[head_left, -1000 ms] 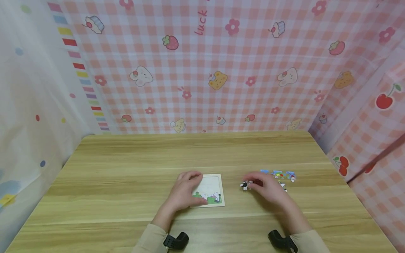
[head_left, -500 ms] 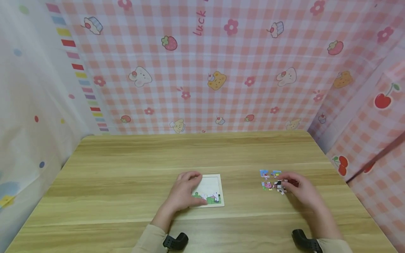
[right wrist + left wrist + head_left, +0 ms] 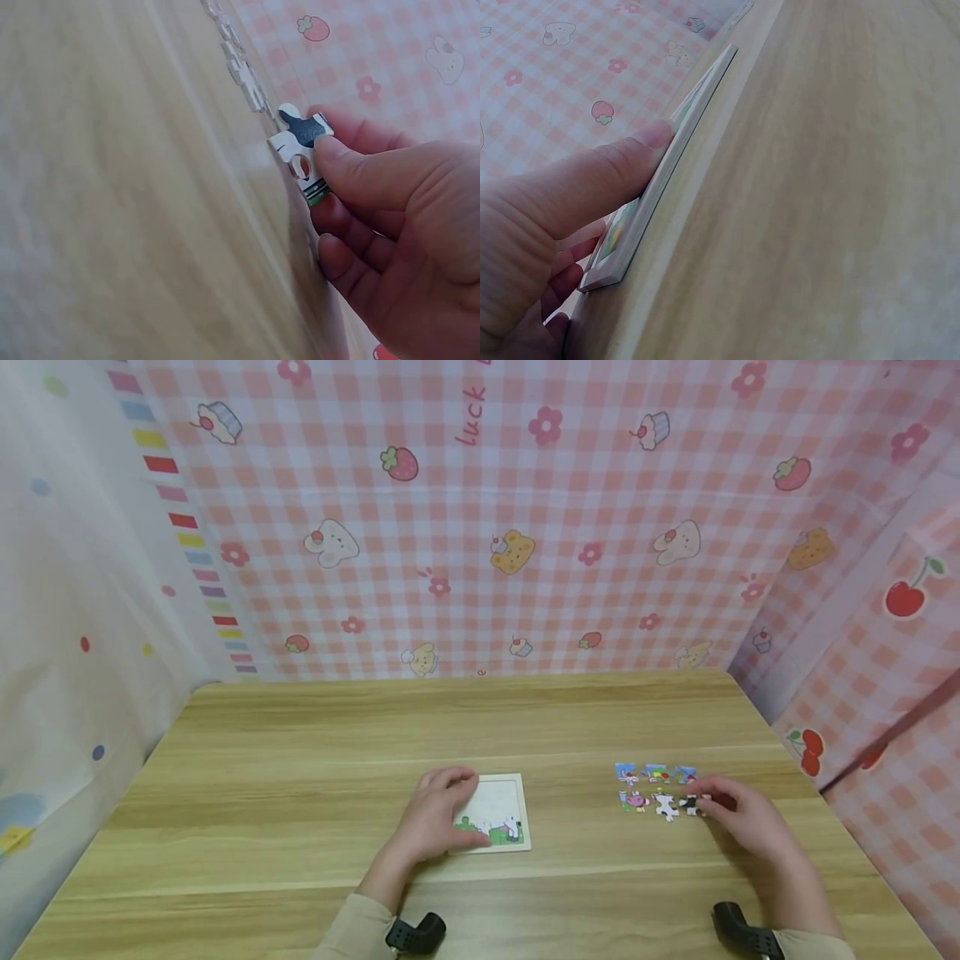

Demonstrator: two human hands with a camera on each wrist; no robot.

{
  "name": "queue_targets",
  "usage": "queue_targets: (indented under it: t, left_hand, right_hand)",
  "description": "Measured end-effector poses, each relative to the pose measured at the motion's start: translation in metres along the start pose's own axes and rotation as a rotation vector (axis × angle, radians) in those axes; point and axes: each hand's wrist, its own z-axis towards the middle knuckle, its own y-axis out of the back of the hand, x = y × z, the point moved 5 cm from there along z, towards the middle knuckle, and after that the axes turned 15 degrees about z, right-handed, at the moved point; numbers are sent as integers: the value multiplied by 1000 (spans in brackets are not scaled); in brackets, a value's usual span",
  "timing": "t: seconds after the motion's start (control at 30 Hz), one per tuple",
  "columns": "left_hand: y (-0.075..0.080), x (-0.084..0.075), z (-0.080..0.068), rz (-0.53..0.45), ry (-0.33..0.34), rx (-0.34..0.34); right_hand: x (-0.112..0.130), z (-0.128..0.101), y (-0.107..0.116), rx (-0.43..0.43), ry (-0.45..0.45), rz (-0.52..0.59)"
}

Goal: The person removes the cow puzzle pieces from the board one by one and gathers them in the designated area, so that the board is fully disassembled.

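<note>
Two hands work beside a puzzle tray (image 3: 517,793). The left hand (image 3: 435,814) lies flat on the tray; the right hand (image 3: 738,818), well right of it, pinches a cow piece (image 3: 304,150). A loose pinch could drop it.

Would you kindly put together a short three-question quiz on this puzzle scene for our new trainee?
1. True or false: the left hand rests on the puzzle board.
2. What does the right hand pinch? A) a pen B) a black-and-white puzzle piece C) a coin
3. On which side of the board do the loose pieces lie?

Key:
1. True; its thumb presses the board's edge.
2. B.
3. On the person's right, on the wooden table.
</note>
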Motion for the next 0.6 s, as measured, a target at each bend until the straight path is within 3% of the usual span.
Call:
queue_targets:
  t: [0.6]
  left_hand:
    - [1,-1,0,-8,1,-2]
  right_hand:
    - [-4,0,0,-71,50,-136]
